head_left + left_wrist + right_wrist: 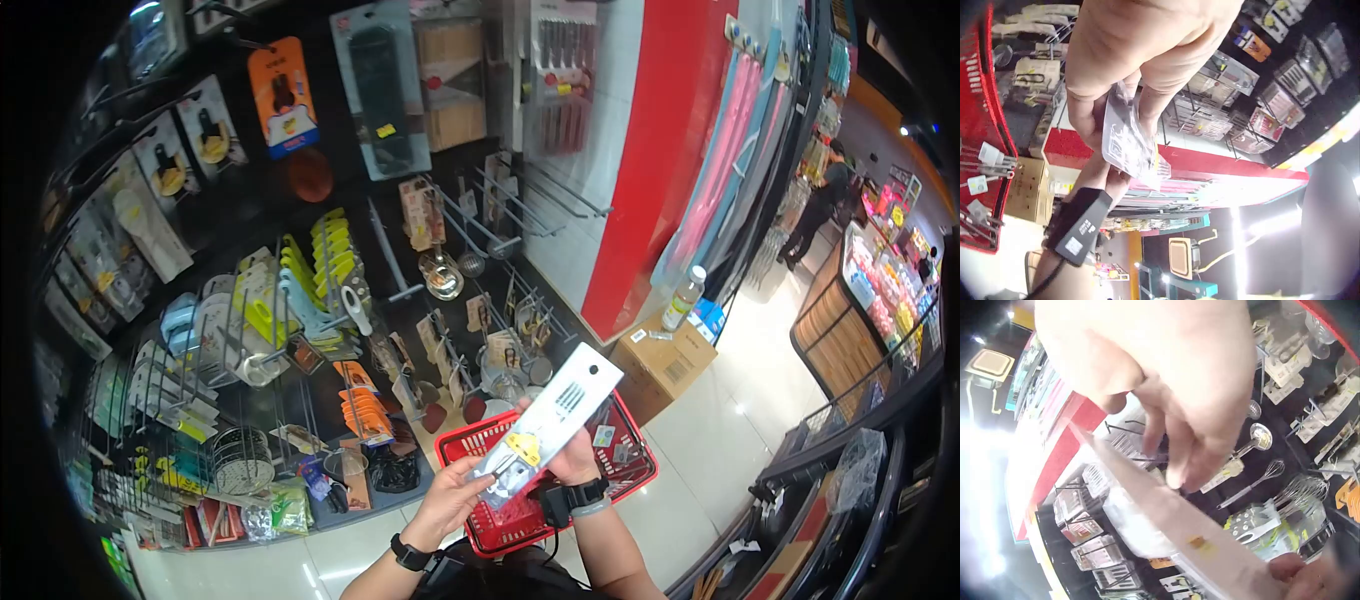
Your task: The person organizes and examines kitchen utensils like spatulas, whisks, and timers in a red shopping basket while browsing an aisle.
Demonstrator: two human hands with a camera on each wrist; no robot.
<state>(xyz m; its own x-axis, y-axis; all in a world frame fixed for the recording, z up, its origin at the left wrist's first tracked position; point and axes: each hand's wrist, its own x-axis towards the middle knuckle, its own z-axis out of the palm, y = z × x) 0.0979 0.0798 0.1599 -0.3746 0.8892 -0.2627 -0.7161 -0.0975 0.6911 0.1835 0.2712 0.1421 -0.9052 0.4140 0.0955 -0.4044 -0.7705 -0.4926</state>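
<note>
In the head view, a long white carded pack [548, 425] with clear plastic, a yellow label and fork-like dark shapes printed on it tilts up over a red shopping basket [640, 440]. My left hand [455, 497] pinches its lower end between thumb and fingers. Behind the card, my right hand [575, 462] holds it, with fingertips showing at the far edge. The left wrist view shows the pack's clear plastic end [1129, 140] between the left fingers. In the right wrist view, curled right fingers [1179, 456] meet the card's edge [1179, 519].
Hooks of carded kitchen tools [440, 270] fill the dark display wall on the left. A cardboard box [665, 360] with a bottle [684, 298] on it stands beyond the basket by a red pillar [650, 160]. Farther right, a person [820, 205] stands in the aisle.
</note>
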